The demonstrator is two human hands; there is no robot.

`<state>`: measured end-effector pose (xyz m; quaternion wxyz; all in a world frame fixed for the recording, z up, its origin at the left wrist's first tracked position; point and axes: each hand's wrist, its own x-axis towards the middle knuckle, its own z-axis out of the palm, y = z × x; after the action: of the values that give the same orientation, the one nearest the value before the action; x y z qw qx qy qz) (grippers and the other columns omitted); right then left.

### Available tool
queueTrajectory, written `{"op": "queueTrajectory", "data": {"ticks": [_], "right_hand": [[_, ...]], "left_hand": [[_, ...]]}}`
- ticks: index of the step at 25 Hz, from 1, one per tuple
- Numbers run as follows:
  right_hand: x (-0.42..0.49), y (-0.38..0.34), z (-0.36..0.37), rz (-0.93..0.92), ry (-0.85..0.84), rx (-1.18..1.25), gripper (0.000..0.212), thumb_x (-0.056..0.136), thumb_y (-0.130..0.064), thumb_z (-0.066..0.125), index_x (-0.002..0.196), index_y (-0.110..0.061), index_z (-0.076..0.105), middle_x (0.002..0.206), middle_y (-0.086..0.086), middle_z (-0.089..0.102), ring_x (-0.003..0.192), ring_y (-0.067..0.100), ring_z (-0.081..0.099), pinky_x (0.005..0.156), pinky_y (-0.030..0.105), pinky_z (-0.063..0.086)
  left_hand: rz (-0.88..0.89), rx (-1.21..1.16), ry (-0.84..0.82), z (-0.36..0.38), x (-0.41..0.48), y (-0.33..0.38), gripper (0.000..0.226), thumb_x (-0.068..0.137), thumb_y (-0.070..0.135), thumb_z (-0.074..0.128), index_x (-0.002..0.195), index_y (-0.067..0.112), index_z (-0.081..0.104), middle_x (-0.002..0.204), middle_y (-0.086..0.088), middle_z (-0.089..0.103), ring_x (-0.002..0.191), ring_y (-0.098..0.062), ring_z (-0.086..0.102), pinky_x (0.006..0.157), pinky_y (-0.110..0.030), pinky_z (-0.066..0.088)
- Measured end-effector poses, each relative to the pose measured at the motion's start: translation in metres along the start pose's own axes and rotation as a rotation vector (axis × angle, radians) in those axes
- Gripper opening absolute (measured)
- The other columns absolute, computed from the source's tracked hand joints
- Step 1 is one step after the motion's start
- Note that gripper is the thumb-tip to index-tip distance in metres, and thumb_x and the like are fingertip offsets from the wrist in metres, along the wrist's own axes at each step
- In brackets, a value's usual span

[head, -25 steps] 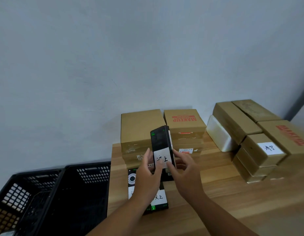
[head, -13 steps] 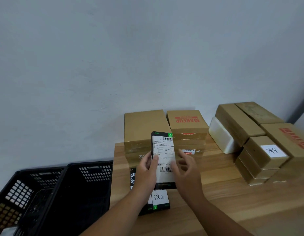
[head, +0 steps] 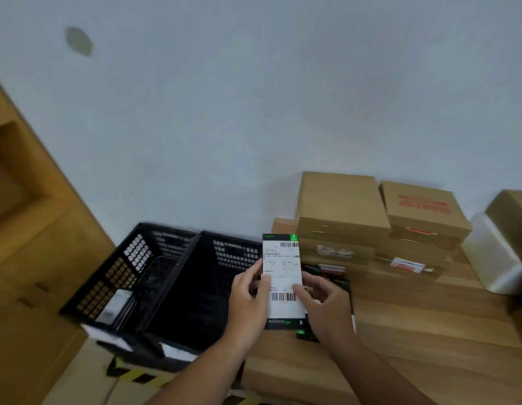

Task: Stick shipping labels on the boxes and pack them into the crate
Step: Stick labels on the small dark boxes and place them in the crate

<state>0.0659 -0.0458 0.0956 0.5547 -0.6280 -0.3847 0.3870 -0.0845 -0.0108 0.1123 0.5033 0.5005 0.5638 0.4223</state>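
Labelled black box (head: 281, 282) upright beside black crate (head: 207, 287)

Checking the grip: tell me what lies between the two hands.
The black box, white label facing the camera, gripped at its sides by left hand and right hand; head view.

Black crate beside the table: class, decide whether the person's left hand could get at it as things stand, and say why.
Probably yes. The left hand, holding the labelled box together with the right hand, is just beside the black crate; its top is open and nothing stands between them.
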Motion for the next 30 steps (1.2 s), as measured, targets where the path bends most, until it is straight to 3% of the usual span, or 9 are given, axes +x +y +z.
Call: {"op": "queueTrajectory", "data": {"ticks": [4, 7, 10, 14, 16, 18, 22, 26, 30], "right_hand": [[-0.016, 0.009, 0.1, 0.021, -0.136, -0.073, 0.025, 0.088, -0.01, 0.076, 0.1, -0.031, 0.075, 0.085, -0.013, 0.079, 0.073, 0.007, 0.076, 0.057, 0.02, 0.058], [-0.028, 0.011, 0.187, 0.025, -0.208, -0.124, 0.022, 0.088, -0.01, 0.076, 0.104, -0.025, 0.075, 0.086, -0.013, 0.079, 0.076, 0.006, 0.076, 0.062, 0.021, 0.06], [-0.048, 0.015, 0.283, 0.027, -0.225, -0.137, 0.02, 0.089, -0.011, 0.076, 0.106, -0.021, 0.076, 0.089, -0.01, 0.079, 0.079, 0.008, 0.076, 0.07, 0.029, 0.062], [-0.077, 0.02, 0.411, 0.096, -0.218, -0.107, 0.02, 0.09, -0.01, 0.074, 0.106, -0.02, 0.072, 0.09, -0.005, 0.078, 0.075, 0.008, 0.075, 0.06, 0.02, 0.058], [-0.08, 0.019, 0.456, 0.128, -0.22, -0.126, 0.022, 0.09, -0.008, 0.074, 0.11, -0.017, 0.071, 0.093, -0.003, 0.078, 0.079, 0.011, 0.076, 0.066, 0.024, 0.06], [-0.073, 0.02, 0.492, 0.146, -0.21, -0.145, 0.024, 0.09, -0.008, 0.074, 0.112, -0.016, 0.071, 0.094, -0.003, 0.077, 0.081, 0.012, 0.075, 0.069, 0.027, 0.06], [-0.033, 0.041, 0.561, 0.17, -0.213, -0.208, 0.027, 0.089, -0.012, 0.076, 0.115, -0.019, 0.071, 0.092, -0.007, 0.077, 0.081, 0.009, 0.074, 0.064, 0.021, 0.058], [0.008, 0.091, 0.63, 0.237, -0.235, -0.225, 0.029, 0.09, -0.011, 0.075, 0.117, -0.019, 0.07, 0.096, -0.009, 0.076, 0.082, 0.007, 0.074, 0.067, 0.023, 0.06], [0.037, 0.152, 0.69, 0.32, -0.185, -0.232, 0.032, 0.09, -0.01, 0.075, 0.119, -0.021, 0.066, 0.104, -0.008, 0.072, 0.088, 0.009, 0.071, 0.069, 0.022, 0.059]], "left_hand": [[0.019, 0.093, 0.095, -0.1, 0.007, -0.025, 0.038, 0.103, 0.026, 0.056, 0.139, 0.034, 0.055, 0.121, 0.015, 0.051, 0.103, 0.0, 0.062, 0.07, -0.014, 0.057], [0.005, 0.12, 0.146, -0.187, 0.016, -0.045, 0.034, 0.103, 0.027, 0.054, 0.135, 0.036, 0.057, 0.125, 0.017, 0.058, 0.109, 0.002, 0.061, 0.086, -0.021, 0.058], [-0.014, 0.22, 0.13, -0.277, 0.033, -0.064, 0.039, 0.103, 0.031, 0.05, 0.142, 0.035, 0.052, 0.136, 0.018, 0.054, 0.125, -0.003, 0.052, 0.104, -0.028, 0.049], [-0.063, 0.299, 0.068, -0.393, 0.068, -0.088, 0.047, 0.105, 0.035, 0.045, 0.152, 0.035, 0.04, 0.149, 0.011, 0.041, 0.134, -0.011, 0.044, 0.112, -0.036, 0.043], [-0.083, 0.322, 0.035, -0.435, 0.086, -0.096, 0.048, 0.105, 0.035, 0.045, 0.153, 0.035, 0.038, 0.15, 0.009, 0.04, 0.135, -0.012, 0.043, 0.113, -0.037, 0.042], [-0.103, 0.331, 0.027, -0.469, 0.106, -0.103, 0.047, 0.105, 0.036, 0.044, 0.152, 0.037, 0.039, 0.149, 0.008, 0.041, 0.131, -0.01, 0.043, 0.111, -0.034, 0.043], [-0.129, 0.348, 0.012, -0.516, 0.168, -0.131, 0.047, 0.105, 0.037, 0.044, 0.152, 0.037, 0.04, 0.146, 0.008, 0.041, 0.121, -0.002, 0.041, 0.104, -0.021, 0.038], [-0.221, 0.409, -0.056, -0.554, 0.237, -0.176, 0.05, 0.106, 0.034, 0.043, 0.155, 0.03, 0.037, 0.154, 0.008, 0.038, 0.137, -0.011, 0.039, 0.115, -0.037, 0.042], [-0.327, 0.486, -0.132, -0.573, 0.307, -0.24, 0.06, 0.104, 0.035, 0.045, 0.16, 0.026, 0.026, 0.157, 0.007, 0.031, 0.141, -0.014, 0.035, 0.114, -0.036, 0.043]]}}
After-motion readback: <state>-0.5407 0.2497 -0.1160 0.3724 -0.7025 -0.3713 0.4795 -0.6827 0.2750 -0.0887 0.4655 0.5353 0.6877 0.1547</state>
